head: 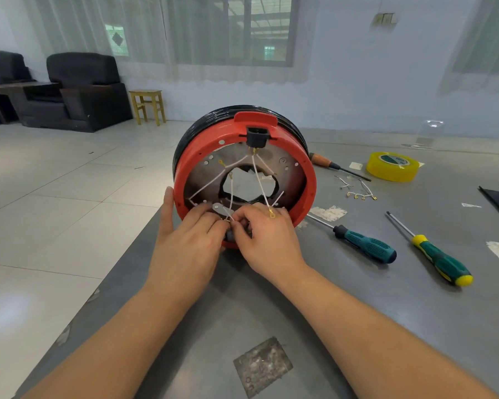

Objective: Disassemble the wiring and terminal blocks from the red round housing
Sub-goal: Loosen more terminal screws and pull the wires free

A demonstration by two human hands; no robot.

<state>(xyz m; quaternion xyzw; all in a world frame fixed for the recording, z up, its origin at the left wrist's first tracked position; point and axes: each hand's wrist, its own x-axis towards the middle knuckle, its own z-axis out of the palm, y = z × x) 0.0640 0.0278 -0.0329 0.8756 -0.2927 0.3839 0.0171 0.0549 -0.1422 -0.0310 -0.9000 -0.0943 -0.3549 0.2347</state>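
Nearest the camera, a worn grey patch (263,367) is lying on the grey table (386,326), between the person's two bare forearms. Further in, the left hand (185,243) is resting against the lower left rim of the red round housing (310,185), its thumb lying up along the outside of the rim and its fingers curling in toward the right hand. The right hand (267,240) is meeting it at the bottom of the housing, fingertips pinching the thin white wires (258,180) there; whether the left fingers are also gripping a wire cannot be told. A yellow ring terminal (272,216) is lying across the back of the right hand.

The housing is standing on edge near the table's left edge, open face toward the person, black cable (190,133) wound round its back. A black terminal block (255,136) is sitting at its top, wires fanning down from it.

To the right, two green-handled screwdrivers (366,246) (441,262) are lying on the table. Beyond them are lying loose wires with terminals (357,194), a wooden-handled screwdriver (323,161) and a roll of yellow tape (392,166).
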